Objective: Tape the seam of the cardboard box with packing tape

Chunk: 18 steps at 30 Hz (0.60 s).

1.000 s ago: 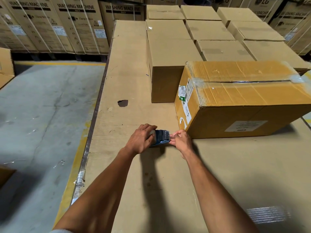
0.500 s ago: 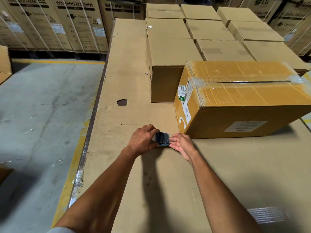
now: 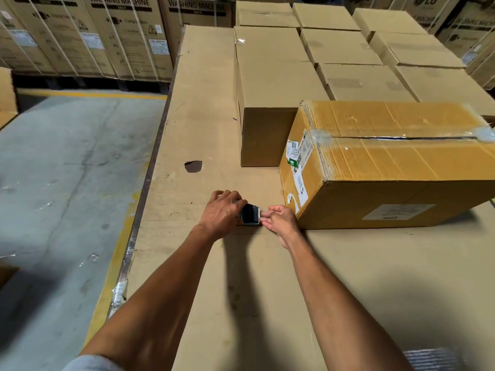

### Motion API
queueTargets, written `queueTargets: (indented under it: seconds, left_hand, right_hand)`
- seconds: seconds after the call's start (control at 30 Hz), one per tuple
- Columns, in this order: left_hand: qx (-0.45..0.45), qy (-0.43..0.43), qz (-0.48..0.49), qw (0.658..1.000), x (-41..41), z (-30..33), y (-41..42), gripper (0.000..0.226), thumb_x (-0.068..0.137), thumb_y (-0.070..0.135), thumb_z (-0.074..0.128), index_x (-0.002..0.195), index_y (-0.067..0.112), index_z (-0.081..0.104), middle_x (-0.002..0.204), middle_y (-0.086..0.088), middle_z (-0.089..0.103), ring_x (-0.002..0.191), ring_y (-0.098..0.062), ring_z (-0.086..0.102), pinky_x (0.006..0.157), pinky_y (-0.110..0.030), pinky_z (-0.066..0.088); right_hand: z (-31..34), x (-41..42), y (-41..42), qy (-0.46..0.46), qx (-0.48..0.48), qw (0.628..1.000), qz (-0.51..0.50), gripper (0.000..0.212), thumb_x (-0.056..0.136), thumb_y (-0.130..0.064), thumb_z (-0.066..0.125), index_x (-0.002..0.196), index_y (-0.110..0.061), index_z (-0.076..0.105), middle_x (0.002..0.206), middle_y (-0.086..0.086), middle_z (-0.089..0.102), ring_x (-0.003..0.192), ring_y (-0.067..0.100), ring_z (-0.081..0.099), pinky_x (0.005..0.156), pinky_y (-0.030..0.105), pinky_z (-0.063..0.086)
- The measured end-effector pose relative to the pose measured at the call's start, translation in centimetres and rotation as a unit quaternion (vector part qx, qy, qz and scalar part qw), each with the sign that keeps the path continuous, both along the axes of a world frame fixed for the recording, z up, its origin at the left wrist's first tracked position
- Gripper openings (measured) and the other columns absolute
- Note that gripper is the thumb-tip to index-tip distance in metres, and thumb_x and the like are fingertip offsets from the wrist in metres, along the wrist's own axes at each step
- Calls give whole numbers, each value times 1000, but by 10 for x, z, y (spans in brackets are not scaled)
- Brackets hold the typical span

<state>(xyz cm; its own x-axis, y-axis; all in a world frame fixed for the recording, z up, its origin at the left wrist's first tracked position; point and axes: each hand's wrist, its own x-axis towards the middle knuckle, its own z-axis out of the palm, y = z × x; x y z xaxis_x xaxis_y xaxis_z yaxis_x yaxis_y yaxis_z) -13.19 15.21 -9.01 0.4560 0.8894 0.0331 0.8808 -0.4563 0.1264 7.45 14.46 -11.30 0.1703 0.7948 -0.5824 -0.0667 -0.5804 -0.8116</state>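
A flat work surface covered in brown cardboard sheet [image 3: 267, 303] is seen nearest, crossed by two bare forearms and their shadows. Towards its left edge a small dark torn hole [image 3: 193, 166] is visible in the sheet, and a grey concrete floor with a yellow painted line [image 3: 67, 170] is seen beyond that edge. At the middle of the surface a dark blue tape dispenser with a toothed metal edge [image 3: 250, 214] is held low over the cardboard. It is gripped from the left by the left hand [image 3: 223, 212], whose fingers are curled over its body. At its toothed end something is pinched between thumb and forefinger of the right hand [image 3: 281, 223], the other fingers being loosely bent; whether tape is held there cannot be told. Just beside the right hand, the large yellow-brown cardboard box with white labels [image 3: 388, 167] is placed on the surface, its top seam seen as a dark open slit between old clear tape remnants. Behind it, plain brown cartons [image 3: 270, 84] are set in rows, and tall printed washing-machine cartons [image 3: 88, 36] are stacked farthest back.
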Motion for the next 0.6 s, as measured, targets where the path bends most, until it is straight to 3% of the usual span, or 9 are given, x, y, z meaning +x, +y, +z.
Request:
queueTargets:
  seconds: [0.1, 0.23, 0.33, 0.47, 0.6]
  left_hand:
    - [-10, 20, 10, 1000, 1, -1, 10, 55, 81, 32, 91, 132, 21, 72, 126, -4, 67, 122, -28, 62, 117, -61, 32]
    - [-30, 54, 24, 998, 8, 5, 10, 51, 89, 34, 82, 136, 21, 68, 135, -2, 61, 134, -25, 54, 122, -62, 21]
    - [-34, 60, 35, 997, 11, 9, 4, 56, 91, 38, 80, 142, 21, 62, 142, -2, 58, 143, -24, 47, 125, -64, 15]
    - [-22, 45, 51, 997, 17, 24, -12, 74, 93, 46, 78, 155, 19, 49, 156, -3, 51, 153, -23, 37, 126, -63, 12]
    - [28, -8, 76, 997, 36, 54, -30, 62, 100, 52, 66, 151, 20, 51, 152, -2, 55, 148, -24, 44, 125, -57, 18]
  right_hand:
    - [2, -3, 7, -7, 0, 1000, 15, 38, 102, 4, 54, 140, 2, 53, 123, 23, 69, 112, 32, 73, 100, 38, 59]
    - [4, -4, 10, -30, 4, 999, 23, 34, 102, 5, 51, 135, -3, 56, 124, 24, 69, 122, 31, 67, 111, 49, 52]
    - [6, -3, 6, -107, 25, 992, 60, 29, 97, -3, 55, 118, -22, 62, 131, 13, 71, 120, 23, 69, 112, 43, 53]
    - [34, -3, -10, -180, 70, 978, 81, 31, 103, -8, 52, 132, -16, 63, 132, 5, 71, 121, 21, 66, 110, 35, 51]
    - [74, 0, -29, -271, 144, 944, 123, 34, 103, -2, 50, 130, -14, 66, 131, 4, 71, 123, 21, 66, 107, 27, 46]
